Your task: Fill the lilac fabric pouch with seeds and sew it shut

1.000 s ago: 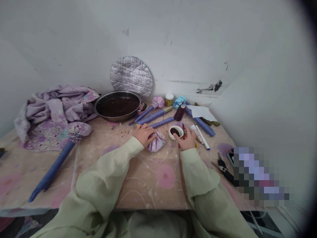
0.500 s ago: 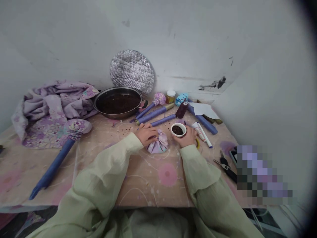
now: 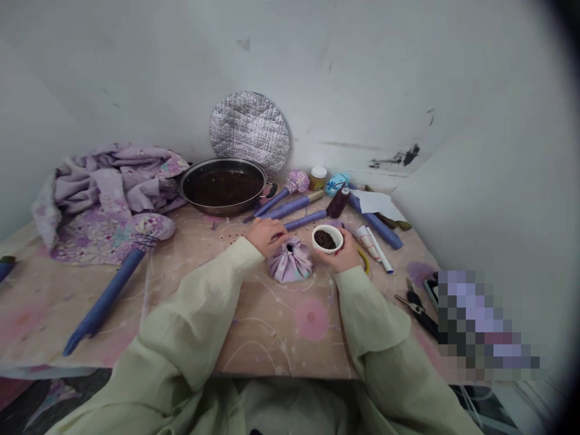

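White plaster wall, scuffed, rising behind a table under a pink-beige patterned cover. Items, left to right:

1. Lilac floral cloth, heaped at upper left.
2. Blue rod with a stuffed floral head, lying loose at left.
3. Steel pan, holding a dark mass, beside a quilted foil disc propped against the wall.
4. Left hand, pale green sleeve, at centre: fingers close together and curled over the near side of the bundle, touching it; whether they grip or only steady it cannot be told.
5. Gathered lilac fabric bundle, upright on the table at centre, between both hands, with a small dark opening at its top.
6. Loose dark seeds, scattered on the cover just beyond the left hand.
7. White cup, filled with similar dark seeds, held just beside the bundle's opening.
8. Right hand: fingers wrapped narrowly around the cup's lower side, holding it.
9. Dark thread spool, small lidded jar and sheet of white paper, along the far edge.
10. Black-handled pliers, lower right, beside a pixelated patch that hides whatever lies there.
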`<act>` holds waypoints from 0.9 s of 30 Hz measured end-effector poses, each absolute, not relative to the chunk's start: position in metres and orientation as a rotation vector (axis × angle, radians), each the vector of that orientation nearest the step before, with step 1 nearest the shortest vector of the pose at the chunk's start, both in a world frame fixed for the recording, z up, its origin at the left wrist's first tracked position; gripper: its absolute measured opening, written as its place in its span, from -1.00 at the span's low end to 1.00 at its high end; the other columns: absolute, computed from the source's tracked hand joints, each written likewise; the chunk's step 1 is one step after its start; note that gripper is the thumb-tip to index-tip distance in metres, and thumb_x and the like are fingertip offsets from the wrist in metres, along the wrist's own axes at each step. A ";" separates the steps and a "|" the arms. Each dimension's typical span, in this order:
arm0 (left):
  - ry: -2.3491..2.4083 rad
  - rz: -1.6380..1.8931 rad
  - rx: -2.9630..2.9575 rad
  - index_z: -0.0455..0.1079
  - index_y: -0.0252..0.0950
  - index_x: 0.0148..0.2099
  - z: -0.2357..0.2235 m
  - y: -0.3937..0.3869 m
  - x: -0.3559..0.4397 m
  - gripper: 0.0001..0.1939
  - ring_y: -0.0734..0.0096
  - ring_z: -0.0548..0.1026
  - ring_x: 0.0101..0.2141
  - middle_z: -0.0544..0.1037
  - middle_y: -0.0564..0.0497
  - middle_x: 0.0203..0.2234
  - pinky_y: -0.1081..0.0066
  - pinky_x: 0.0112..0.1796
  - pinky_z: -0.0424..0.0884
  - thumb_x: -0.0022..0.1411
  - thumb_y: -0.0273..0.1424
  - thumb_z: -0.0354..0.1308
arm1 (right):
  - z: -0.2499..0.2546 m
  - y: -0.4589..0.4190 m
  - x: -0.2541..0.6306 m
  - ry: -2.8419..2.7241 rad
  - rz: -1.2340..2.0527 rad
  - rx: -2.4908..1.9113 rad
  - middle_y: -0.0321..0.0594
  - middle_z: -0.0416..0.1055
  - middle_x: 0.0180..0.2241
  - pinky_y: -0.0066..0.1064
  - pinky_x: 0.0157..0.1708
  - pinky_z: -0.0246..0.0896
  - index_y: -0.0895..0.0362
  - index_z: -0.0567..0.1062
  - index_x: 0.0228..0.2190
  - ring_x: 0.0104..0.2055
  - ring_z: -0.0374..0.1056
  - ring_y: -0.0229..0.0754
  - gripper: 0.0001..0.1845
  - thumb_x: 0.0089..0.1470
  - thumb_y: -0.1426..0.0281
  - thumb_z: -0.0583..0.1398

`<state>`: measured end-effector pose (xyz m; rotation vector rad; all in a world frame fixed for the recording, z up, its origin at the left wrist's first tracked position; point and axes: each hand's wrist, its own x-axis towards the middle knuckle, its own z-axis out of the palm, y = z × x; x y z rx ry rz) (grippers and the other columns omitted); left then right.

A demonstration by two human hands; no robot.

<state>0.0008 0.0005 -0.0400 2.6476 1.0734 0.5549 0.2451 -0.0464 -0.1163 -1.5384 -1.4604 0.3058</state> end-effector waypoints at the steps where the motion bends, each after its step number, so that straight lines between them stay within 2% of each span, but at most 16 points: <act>1: 1.168 0.550 2.589 0.43 -0.34 -0.37 -0.040 0.001 0.001 -0.72 0.42 0.37 -0.41 0.50 -0.04 -0.44 0.42 -0.35 0.15 0.20 -0.28 -0.01 | -0.110 -0.047 0.243 -1.487 0.321 -1.527 -0.13 0.39 -0.24 -0.14 -0.23 0.30 0.10 0.23 -0.16 -0.24 0.37 -0.03 -0.22 -0.45 0.10 0.35; 4: 1.360 0.432 2.413 0.41 -0.35 -0.48 -0.044 0.000 0.004 -0.69 0.48 0.33 -0.54 0.46 0.00 -0.58 0.47 -0.47 0.13 0.11 -0.21 0.07 | -0.089 -0.049 0.236 -1.573 0.370 -1.449 -0.09 0.38 -0.20 -0.15 -0.17 0.28 0.12 0.23 -0.15 -0.17 0.36 -0.03 -0.25 -0.42 0.15 0.35; 6: 1.439 0.352 2.338 0.40 -0.34 -0.52 -0.050 -0.002 0.009 -0.66 0.47 0.33 -0.56 0.44 0.01 -0.62 0.47 -0.50 0.11 0.07 -0.16 0.09 | -0.076 -0.049 0.234 -1.633 0.418 -1.407 -0.07 0.38 -0.17 -0.17 -0.13 0.26 0.12 0.23 -0.14 -0.13 0.36 -0.03 -0.26 -0.39 0.18 0.35; 11: 1.514 0.326 2.251 0.42 -0.34 -0.56 -0.061 -0.005 0.019 -0.59 0.41 0.37 -0.54 0.46 -0.02 -0.63 0.45 -0.51 0.10 0.05 -0.09 0.08 | -0.052 -0.042 0.228 -1.775 0.432 -1.394 -0.11 0.39 -0.21 -0.18 -0.17 0.26 0.11 0.26 -0.17 -0.17 0.36 -0.02 -0.26 -0.43 0.16 0.36; 14: 1.518 0.338 2.195 0.41 -0.34 -0.58 -0.061 -0.004 0.019 -0.60 0.42 0.36 -0.56 0.44 -0.01 -0.66 0.45 -0.52 0.11 0.01 -0.08 0.11 | -0.045 -0.037 0.223 -1.830 0.407 -1.392 -0.14 0.39 -0.23 -0.17 -0.16 0.24 0.10 0.27 -0.19 -0.18 0.36 -0.01 -0.27 -0.45 0.15 0.36; 18: 1.507 0.376 2.149 0.40 -0.35 -0.61 -0.060 -0.006 0.021 -0.54 0.46 0.32 -0.61 0.38 0.02 -0.73 0.46 -0.54 0.10 -0.03 -0.02 0.12 | -0.047 -0.030 0.218 -1.840 0.539 -1.355 -0.15 0.38 -0.19 -0.15 -0.11 0.22 0.07 0.23 -0.15 -0.15 0.36 -0.02 -0.26 -0.41 0.16 0.36; 24: 1.479 0.411 2.126 0.44 -0.36 -0.60 -0.057 -0.008 0.023 -0.76 0.46 0.35 -0.58 0.41 0.05 -0.72 0.47 -0.52 0.15 -0.06 -0.29 0.17 | -0.064 -0.024 0.218 -1.817 0.622 -1.258 -0.10 0.34 -0.14 -0.13 -0.03 0.19 0.08 0.22 -0.12 -0.07 0.31 0.00 -0.23 -0.41 0.19 0.36; 27: 1.448 0.387 2.161 0.46 -0.37 -0.59 -0.056 -0.008 0.022 -0.79 0.46 0.36 -0.56 0.43 0.04 -0.71 0.47 -0.50 0.17 -0.05 -0.34 0.15 | -0.072 -0.024 0.220 -1.830 0.649 -1.239 -0.09 0.33 -0.10 -0.11 0.01 0.16 0.09 0.23 -0.10 -0.02 0.28 0.01 -0.22 -0.40 0.21 0.36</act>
